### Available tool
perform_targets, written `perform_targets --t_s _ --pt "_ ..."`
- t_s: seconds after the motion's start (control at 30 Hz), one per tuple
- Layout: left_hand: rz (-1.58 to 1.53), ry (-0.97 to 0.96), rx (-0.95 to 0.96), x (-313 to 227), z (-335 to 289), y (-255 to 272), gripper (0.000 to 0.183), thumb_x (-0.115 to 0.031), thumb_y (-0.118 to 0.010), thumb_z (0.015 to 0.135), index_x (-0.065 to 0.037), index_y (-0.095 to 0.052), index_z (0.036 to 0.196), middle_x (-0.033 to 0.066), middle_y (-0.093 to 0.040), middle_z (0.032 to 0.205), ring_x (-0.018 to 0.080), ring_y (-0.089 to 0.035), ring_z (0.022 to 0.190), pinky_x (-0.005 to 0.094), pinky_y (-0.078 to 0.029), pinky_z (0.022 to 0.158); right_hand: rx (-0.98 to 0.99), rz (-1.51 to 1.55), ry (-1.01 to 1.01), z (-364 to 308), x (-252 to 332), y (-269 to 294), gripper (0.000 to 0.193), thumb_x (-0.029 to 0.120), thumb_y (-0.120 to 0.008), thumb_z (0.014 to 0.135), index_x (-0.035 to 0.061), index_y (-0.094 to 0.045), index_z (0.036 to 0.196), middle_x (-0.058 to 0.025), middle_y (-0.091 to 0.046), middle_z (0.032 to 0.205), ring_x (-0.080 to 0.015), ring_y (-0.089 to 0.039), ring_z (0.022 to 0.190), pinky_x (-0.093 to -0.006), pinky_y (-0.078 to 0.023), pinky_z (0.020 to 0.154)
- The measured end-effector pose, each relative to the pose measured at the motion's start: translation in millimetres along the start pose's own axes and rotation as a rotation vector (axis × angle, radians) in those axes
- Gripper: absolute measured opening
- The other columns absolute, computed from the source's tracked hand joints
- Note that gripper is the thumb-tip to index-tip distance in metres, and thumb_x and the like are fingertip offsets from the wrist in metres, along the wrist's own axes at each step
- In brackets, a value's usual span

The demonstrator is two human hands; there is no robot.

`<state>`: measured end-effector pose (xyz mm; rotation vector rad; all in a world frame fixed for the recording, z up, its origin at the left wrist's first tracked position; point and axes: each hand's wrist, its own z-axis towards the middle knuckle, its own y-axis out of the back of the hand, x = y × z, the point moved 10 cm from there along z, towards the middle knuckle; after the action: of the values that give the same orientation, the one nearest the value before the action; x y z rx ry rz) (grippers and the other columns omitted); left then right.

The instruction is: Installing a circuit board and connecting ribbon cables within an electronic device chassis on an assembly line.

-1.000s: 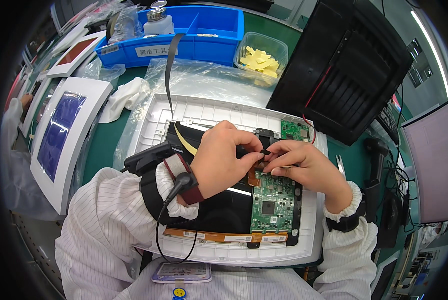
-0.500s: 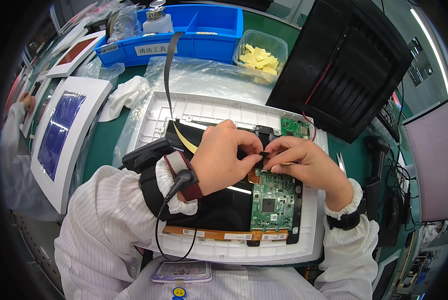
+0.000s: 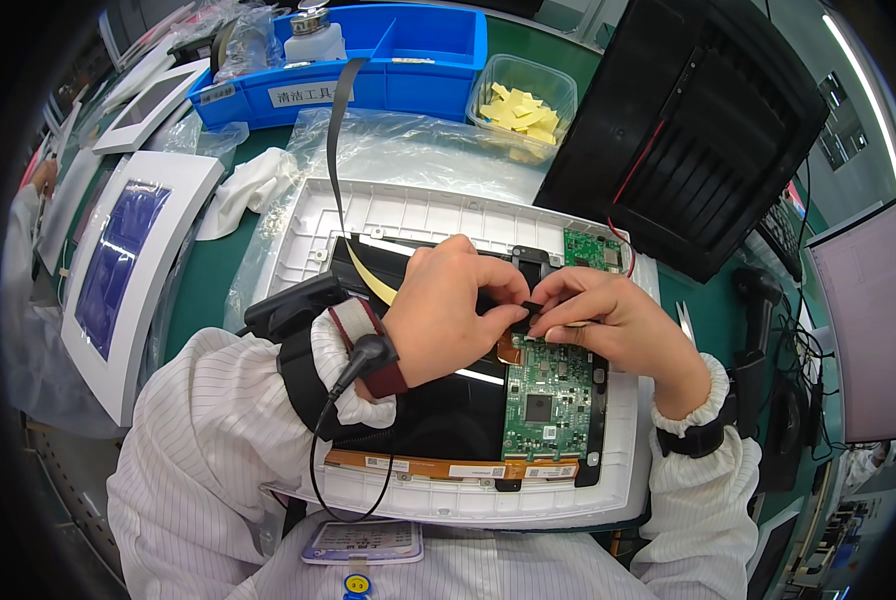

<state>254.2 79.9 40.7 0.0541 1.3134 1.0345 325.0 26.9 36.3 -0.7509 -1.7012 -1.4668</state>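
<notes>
In front of me, a green circuit board [image 3: 548, 400] lies on a black display panel [image 3: 438, 420] set in a white plastic housing [image 3: 388, 205]. At the board's upper end both hands meet, fingertips almost touching. My left hand [image 3: 448, 310] is closed, pinching one side of a small black piece [image 3: 532, 309]. My right hand [image 3: 608, 325] is closed on its other side, with a thin pale edge showing between the fingers. What lies under the fingertips is hidden. A flat ribbon cable [image 3: 338, 150], grey and cream, arches down to the panel behind my left hand.
Behind the housing stand a blue divided bin [image 3: 428, 80] and a clear tub [image 3: 558, 95] of yellow slips. A large black casing [image 3: 708, 130] leans at the right, near a scanner [image 3: 758, 290] and cables. White framed screens [image 3: 183, 230] and a cloth [image 3: 248, 190] lie left. Another person's hand [image 3: 45, 178] shows far left.
Both hands keep nearly the same pinch on the small black piece, fingertips shifting only slightly. The far-left framed screen has turned from red to grey. The other person's hand has moved up a little.
</notes>
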Motion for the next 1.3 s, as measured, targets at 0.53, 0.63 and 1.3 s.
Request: perform_targets --t_s 0.53,0.63,1.3 --pt "-0.071 -0.064 -0.038 -3.5 2.9 10.9 0.005 -0.01 -0.065 0.066 -0.009 -0.063 0.071 0.0033 -0.06 0.068 0.0219 -0.049 0.072 0.0323 -0.04 0.067 0.004 -0.024 0.031 1.2 1.8 -0.4 0.015 0.004 -0.064 0.07 0.0052 -0.067 0.085 -0.0072 -0.055 0.092 -0.0176 -0.051 0.085 -0.0276 -0.04 0.076" --pt "-0.074 0.05 0.034 3.0 0.8 3.7 0.01 -0.009 -0.067 0.067 -0.006 -0.061 0.075 0.004 -0.059 0.077 0.0187 -0.047 0.073 0.0296 -0.038 0.066 0.002 -0.009 0.002 0.4 -0.4 0.0 0.015 0.004 -0.064 0.069 0.005 -0.067 0.084 -0.0073 -0.054 0.093 -0.0177 -0.052 0.085 -0.0275 -0.04 0.076" --pt "-0.019 0.018 -0.058 0.8 -0.2 -0.8 0.007 -0.007 -0.066 0.065 -0.005 -0.063 0.071 0.0039 -0.06 0.064 0.0196 -0.048 0.067 0.0303 -0.039 0.062 -0.008 -0.015 0.037 0.1 1.3 0.2 0.013 0.005 -0.063 0.071 0.0056 -0.067 0.084 -0.0082 -0.056 0.09 -0.0199 -0.052 0.085 -0.0278 -0.042 0.073"
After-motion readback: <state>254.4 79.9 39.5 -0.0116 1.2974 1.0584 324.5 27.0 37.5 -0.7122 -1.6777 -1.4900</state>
